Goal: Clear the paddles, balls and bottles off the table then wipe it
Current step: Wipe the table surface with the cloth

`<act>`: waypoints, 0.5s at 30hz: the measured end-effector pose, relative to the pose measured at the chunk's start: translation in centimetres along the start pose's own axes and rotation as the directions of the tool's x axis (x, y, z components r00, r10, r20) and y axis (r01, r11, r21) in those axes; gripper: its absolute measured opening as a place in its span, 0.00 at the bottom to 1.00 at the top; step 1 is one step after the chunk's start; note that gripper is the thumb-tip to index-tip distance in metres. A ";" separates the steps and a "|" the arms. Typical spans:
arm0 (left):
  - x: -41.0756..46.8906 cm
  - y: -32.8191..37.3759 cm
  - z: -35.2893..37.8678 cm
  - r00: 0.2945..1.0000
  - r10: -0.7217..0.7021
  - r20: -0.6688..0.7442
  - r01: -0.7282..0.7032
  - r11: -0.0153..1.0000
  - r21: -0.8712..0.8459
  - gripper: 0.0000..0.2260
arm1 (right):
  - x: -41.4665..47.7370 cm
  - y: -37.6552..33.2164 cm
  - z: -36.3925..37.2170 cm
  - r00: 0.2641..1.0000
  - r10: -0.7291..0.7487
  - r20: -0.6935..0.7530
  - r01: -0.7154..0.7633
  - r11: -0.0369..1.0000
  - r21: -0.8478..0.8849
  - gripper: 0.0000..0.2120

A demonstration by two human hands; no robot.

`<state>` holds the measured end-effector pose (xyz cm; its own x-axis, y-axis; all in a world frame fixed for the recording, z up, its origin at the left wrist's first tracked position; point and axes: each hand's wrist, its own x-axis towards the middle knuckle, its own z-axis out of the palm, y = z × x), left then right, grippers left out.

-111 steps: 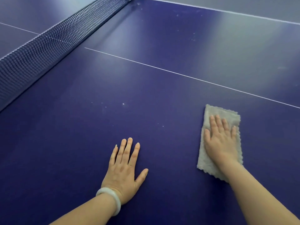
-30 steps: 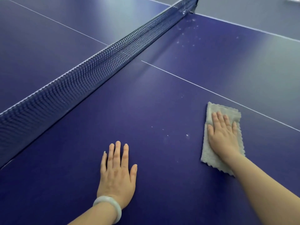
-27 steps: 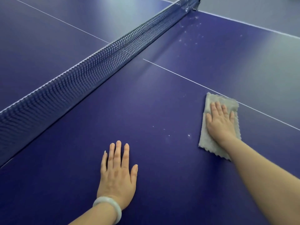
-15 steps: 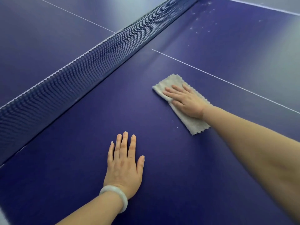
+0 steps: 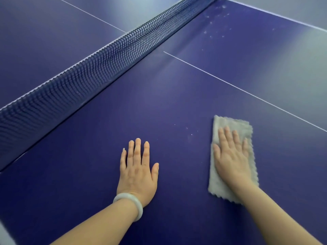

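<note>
Pale round bangle (image 5: 130, 203) on the near left wrist. Left hand (image 5: 137, 171) flat on the dark blue table (image 5: 159, 106), fingers straight and close together, holding nothing. Well to its right, right hand (image 5: 230, 156) with straight fingers, pressing down flat on the grey wavy-edged cloth (image 5: 231, 123). Tiny white specks (image 5: 192, 134) between the hands. Farther off, thin white line (image 5: 247, 92), then dark net (image 5: 88, 73).

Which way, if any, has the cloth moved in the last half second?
Yes: the cloth slid back from the net, toward the person, under the right hand.
</note>
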<state>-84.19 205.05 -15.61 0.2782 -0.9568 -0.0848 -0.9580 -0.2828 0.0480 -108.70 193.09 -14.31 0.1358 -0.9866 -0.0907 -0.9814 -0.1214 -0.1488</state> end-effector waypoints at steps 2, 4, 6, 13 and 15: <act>0.0 0.0 0.0 1.000 0.001 0.001 -0.001 1.000 -0.004 0.30 | 4.6 -2.4 0.2 0.997 -0.077 -0.016 0.077 0.997 0.012 0.28; 0.0 0.2 -0.1 1.000 -0.005 0.014 0.006 1.000 -0.011 0.31 | 9.8 -4.8 -0.1 0.986 -0.164 0.006 0.164 0.986 0.040 0.25; 0.0 0.1 -0.1 1.000 -0.002 0.026 0.003 1.000 -0.015 0.31 | 12.5 -7.9 -0.3 0.940 -0.330 0.084 0.324 0.943 0.077 0.24; 0.1 0.0 0.0 1.000 0.006 0.023 -0.005 1.000 -0.025 0.31 | 3.9 -1.6 -1.4 0.690 -0.710 0.137 0.669 0.699 0.251 0.20; 0.0 -0.1 0.0 0.999 0.012 0.030 -0.011 1.000 -0.029 0.31 | 3.0 3.0 -2.1 0.865 -0.495 0.078 0.458 0.844 0.278 0.19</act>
<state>-84.13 205.04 -15.63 0.2642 -0.9577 -0.1139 -0.9587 -0.2737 0.0773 -111.49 189.50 -12.91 0.6142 -0.7849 -0.0817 -0.7287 -0.5243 -0.4406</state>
